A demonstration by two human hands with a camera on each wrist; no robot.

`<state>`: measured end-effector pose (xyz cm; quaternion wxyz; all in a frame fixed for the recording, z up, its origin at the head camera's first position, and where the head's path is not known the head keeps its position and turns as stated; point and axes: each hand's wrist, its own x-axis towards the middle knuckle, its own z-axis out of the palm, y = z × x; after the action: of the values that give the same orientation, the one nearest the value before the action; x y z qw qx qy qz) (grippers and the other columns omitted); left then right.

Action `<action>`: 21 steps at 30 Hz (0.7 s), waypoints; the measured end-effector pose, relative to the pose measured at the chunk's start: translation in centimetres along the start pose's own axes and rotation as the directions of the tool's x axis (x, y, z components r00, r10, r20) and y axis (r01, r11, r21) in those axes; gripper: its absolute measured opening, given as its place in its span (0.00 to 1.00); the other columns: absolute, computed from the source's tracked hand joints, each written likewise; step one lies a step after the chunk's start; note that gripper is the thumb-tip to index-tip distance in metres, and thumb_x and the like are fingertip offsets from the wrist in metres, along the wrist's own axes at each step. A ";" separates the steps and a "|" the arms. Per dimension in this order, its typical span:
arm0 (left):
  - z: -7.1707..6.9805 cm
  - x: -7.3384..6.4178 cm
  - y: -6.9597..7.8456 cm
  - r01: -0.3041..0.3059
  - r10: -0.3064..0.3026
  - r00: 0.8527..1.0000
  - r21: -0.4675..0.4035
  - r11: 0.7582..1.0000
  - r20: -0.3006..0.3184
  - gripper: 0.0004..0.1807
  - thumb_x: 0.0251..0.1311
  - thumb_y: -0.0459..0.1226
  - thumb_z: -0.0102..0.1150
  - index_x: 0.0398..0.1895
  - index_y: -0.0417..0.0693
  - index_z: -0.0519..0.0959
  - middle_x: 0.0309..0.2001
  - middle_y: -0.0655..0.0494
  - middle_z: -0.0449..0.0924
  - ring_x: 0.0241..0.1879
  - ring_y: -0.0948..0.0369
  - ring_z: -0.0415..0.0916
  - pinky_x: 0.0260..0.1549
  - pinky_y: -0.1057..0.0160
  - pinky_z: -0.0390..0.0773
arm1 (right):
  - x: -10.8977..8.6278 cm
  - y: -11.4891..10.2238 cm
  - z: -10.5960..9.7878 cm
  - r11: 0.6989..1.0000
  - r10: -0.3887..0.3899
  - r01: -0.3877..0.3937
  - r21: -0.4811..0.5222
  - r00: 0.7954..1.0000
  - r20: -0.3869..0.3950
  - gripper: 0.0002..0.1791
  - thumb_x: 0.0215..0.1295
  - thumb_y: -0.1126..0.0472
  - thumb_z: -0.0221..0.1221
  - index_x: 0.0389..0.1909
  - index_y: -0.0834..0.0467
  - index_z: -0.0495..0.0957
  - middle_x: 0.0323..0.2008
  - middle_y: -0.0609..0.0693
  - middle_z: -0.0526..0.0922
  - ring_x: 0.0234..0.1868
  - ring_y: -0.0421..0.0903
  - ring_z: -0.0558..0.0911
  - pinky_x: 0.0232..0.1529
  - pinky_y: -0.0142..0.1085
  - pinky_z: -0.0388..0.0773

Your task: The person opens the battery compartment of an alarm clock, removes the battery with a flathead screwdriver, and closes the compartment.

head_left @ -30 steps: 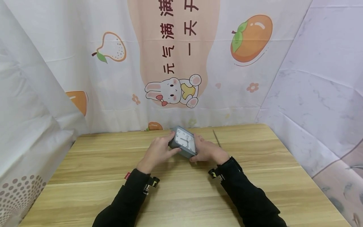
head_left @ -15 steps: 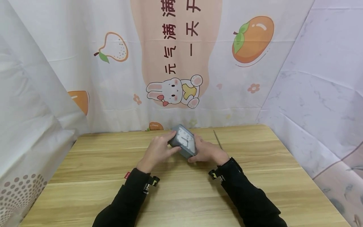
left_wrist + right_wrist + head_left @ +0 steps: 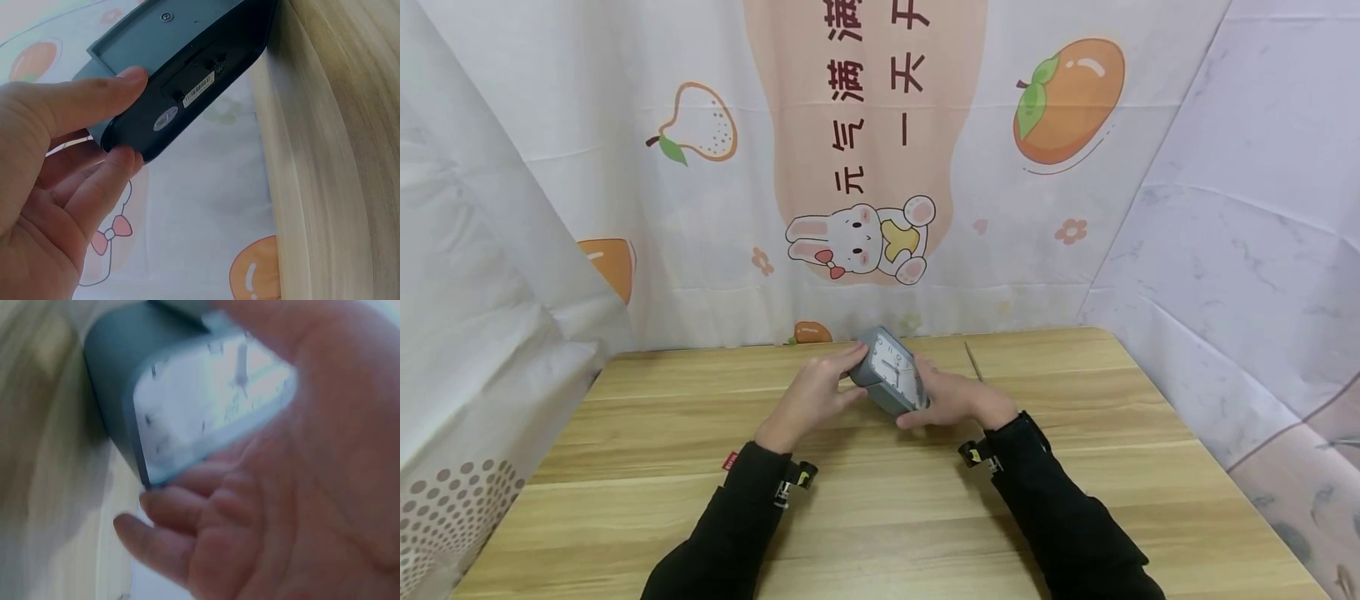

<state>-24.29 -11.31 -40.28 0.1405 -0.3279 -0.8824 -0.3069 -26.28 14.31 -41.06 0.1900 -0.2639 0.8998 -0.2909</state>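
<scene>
White fabric (image 3: 985, 292) hangs behind the desk, printed with orange fruit, dark red lettering and a rabbit lying sideways; paler sheets (image 3: 1247, 225) with faint grey marks hang on the right. Below them is a light wood-grain desk (image 3: 880, 533) with rounded far corners.

Just in from the middle of the desk's far edge is a grey, rounded-square clock (image 3: 892, 372) with a white dial. It is tilted, dial turned towards the right hand — whether it touches the desk I cannot tell. Its black back carries a white barcode label (image 3: 199, 89) and a pale oval sticker (image 3: 166, 119); a screw (image 3: 167, 17) sits in the grey casing.

Both hands grasp the clock. The left hand (image 3: 815, 392) pinches its left end, thumb on the casing and fingertips around the rim of the back. The right hand (image 3: 951, 396) holds the opposite end, thumb at the near edge and fingers wrapped around the far side.

Near the far edge, just beyond the right wrist, lies a thin, dark, straight rod (image 3: 973, 361). Black sleeves (image 3: 718, 529) cover both forearms — the left one bears a small red tag (image 3: 730, 460).
</scene>
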 end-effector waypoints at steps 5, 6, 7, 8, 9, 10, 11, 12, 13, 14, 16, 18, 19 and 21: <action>-0.1 -0.1 0.0 -0.032 0.032 0.999 -0.005 0.999 -0.010 0.36 0.52 0.30 0.77 0.65 0.34 0.75 0.65 0.39 0.74 0.58 0.50 0.79 0.49 0.62 0.80 | 0.1 0.7 -0.7 0.996 -0.073 0.072 0.051 0.997 0.006 0.58 0.67 0.40 0.64 0.81 0.60 0.39 0.66 0.60 0.67 0.60 0.54 0.73 0.60 0.51 0.72; -0.1 -0.1 0.0 -0.038 0.038 0.999 -0.003 0.999 -0.011 0.35 0.52 0.30 0.77 0.66 0.34 0.75 0.65 0.40 0.74 0.58 0.50 0.79 0.49 0.62 0.80 | 0.1 0.8 -0.8 0.996 -0.081 0.081 0.045 0.997 -0.001 0.57 0.66 0.39 0.64 0.81 0.59 0.39 0.65 0.60 0.68 0.59 0.53 0.73 0.60 0.50 0.72; -0.1 -0.1 0.0 -0.043 0.043 0.999 0.000 0.999 -0.013 0.35 0.52 0.30 0.77 0.65 0.35 0.75 0.65 0.40 0.74 0.58 0.50 0.79 0.49 0.62 0.80 | 0.1 0.9 -0.9 0.995 -0.090 0.090 0.043 0.996 -0.012 0.58 0.66 0.39 0.65 0.81 0.58 0.40 0.64 0.59 0.70 0.59 0.54 0.74 0.59 0.50 0.72; -0.1 -0.1 0.0 -0.048 0.048 0.999 0.001 0.999 -0.015 0.35 0.52 0.30 0.77 0.65 0.35 0.76 0.65 0.40 0.74 0.58 0.50 0.79 0.50 0.61 0.80 | 0.1 0.8 -1.0 0.996 -0.087 0.088 0.031 0.996 -0.026 0.58 0.65 0.38 0.66 0.82 0.56 0.40 0.64 0.59 0.70 0.58 0.53 0.75 0.59 0.49 0.72; -0.2 0.0 0.1 -0.051 0.051 0.999 0.002 0.999 -0.016 0.35 0.52 0.31 0.77 0.65 0.35 0.76 0.65 0.40 0.74 0.58 0.50 0.79 0.50 0.61 0.80 | 0.1 0.8 -1.1 0.996 -0.088 0.089 0.020 0.995 -0.038 0.59 0.64 0.38 0.66 0.82 0.56 0.40 0.65 0.59 0.70 0.58 0.53 0.75 0.59 0.49 0.72; -0.2 0.0 0.1 -0.054 0.054 0.998 0.004 0.999 -0.018 0.35 0.52 0.31 0.77 0.65 0.35 0.76 0.65 0.40 0.75 0.58 0.50 0.79 0.50 0.61 0.80 | 0.0 0.8 -1.1 0.996 -0.087 0.087 0.007 0.995 -0.050 0.60 0.62 0.37 0.67 0.82 0.55 0.40 0.65 0.58 0.71 0.58 0.53 0.75 0.59 0.49 0.73; -0.2 0.0 0.1 -0.057 0.057 0.998 0.006 0.998 -0.021 0.35 0.52 0.31 0.77 0.65 0.35 0.76 0.64 0.41 0.75 0.58 0.50 0.79 0.51 0.60 0.80 | 0.0 0.7 -1.2 0.997 -0.082 0.082 -0.008 0.995 -0.060 0.61 0.61 0.35 0.67 0.82 0.54 0.40 0.66 0.59 0.70 0.59 0.53 0.75 0.59 0.49 0.73; -0.2 0.0 0.1 -0.059 0.059 0.998 0.007 0.998 -0.022 0.35 0.53 0.31 0.77 0.65 0.35 0.76 0.64 0.41 0.75 0.58 0.50 0.79 0.51 0.60 0.80 | 0.0 0.7 -1.2 0.997 -0.080 0.079 -0.018 0.995 -0.066 0.62 0.61 0.34 0.66 0.83 0.54 0.40 0.68 0.59 0.70 0.59 0.53 0.75 0.60 0.49 0.72; -0.2 0.0 0.1 -0.066 0.066 0.998 0.008 0.998 -0.024 0.34 0.52 0.31 0.77 0.65 0.35 0.76 0.64 0.41 0.75 0.58 0.50 0.79 0.51 0.59 0.80 | 0.0 0.7 -1.3 0.997 -0.076 0.074 -0.026 0.994 -0.074 0.62 0.60 0.33 0.66 0.83 0.54 0.40 0.69 0.59 0.68 0.61 0.53 0.75 0.60 0.49 0.72; -0.2 0.0 0.2 -0.071 0.072 0.997 0.010 0.997 -0.025 0.34 0.52 0.31 0.77 0.65 0.35 0.77 0.64 0.41 0.76 0.58 0.50 0.79 0.52 0.59 0.79 | 0.0 0.7 -1.3 0.997 -0.068 0.066 -0.031 0.995 -0.077 0.62 0.60 0.32 0.65 0.83 0.53 0.39 0.71 0.59 0.66 0.62 0.53 0.74 0.62 0.50 0.71; -0.3 0.0 0.2 -0.088 0.088 0.996 0.015 0.996 -0.027 0.34 0.52 0.31 0.77 0.64 0.36 0.77 0.64 0.41 0.76 0.59 0.51 0.78 0.53 0.58 0.79 | -0.1 0.7 -1.4 0.998 -0.060 0.058 -0.025 0.995 -0.082 0.62 0.61 0.31 0.64 0.83 0.52 0.38 0.75 0.60 0.62 0.66 0.54 0.71 0.64 0.51 0.69; -0.3 0.1 0.3 -0.106 0.107 0.994 0.018 0.994 -0.028 0.33 0.52 0.31 0.77 0.64 0.36 0.78 0.63 0.42 0.76 0.60 0.50 0.78 0.54 0.57 0.78 | -0.1 0.7 -1.5 0.999 -0.048 0.047 -0.020 0.995 -0.085 0.63 0.60 0.29 0.63 0.83 0.50 0.37 0.77 0.60 0.57 0.70 0.55 0.68 0.67 0.52 0.66; -0.3 0.1 0.3 -0.115 0.116 0.993 0.018 0.993 -0.029 0.33 0.52 0.31 0.78 0.63 0.36 0.78 0.63 0.42 0.77 0.60 0.50 0.77 0.55 0.57 0.77 | -0.1 0.7 -1.5 0.999 -0.047 0.046 -0.012 0.995 -0.083 0.63 0.60 0.29 0.63 0.83 0.50 0.36 0.78 0.59 0.55 0.71 0.55 0.66 0.68 0.52 0.65; -0.4 0.1 0.4 -0.129 0.130 0.991 0.019 0.991 -0.031 0.32 0.52 0.31 0.77 0.63 0.36 0.78 0.63 0.41 0.77 0.61 0.50 0.77 0.55 0.56 0.77 | -0.1 0.7 -1.5 0.999 -0.046 0.046 -0.004 0.996 -0.079 0.63 0.60 0.30 0.63 0.83 0.50 0.35 0.79 0.59 0.52 0.73 0.55 0.64 0.69 0.52 0.63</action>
<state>-24.05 -11.25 -39.78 0.1770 -0.3783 -0.8594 -0.2948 -27.23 15.45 -40.36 0.1470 -0.2731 0.9006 -0.3045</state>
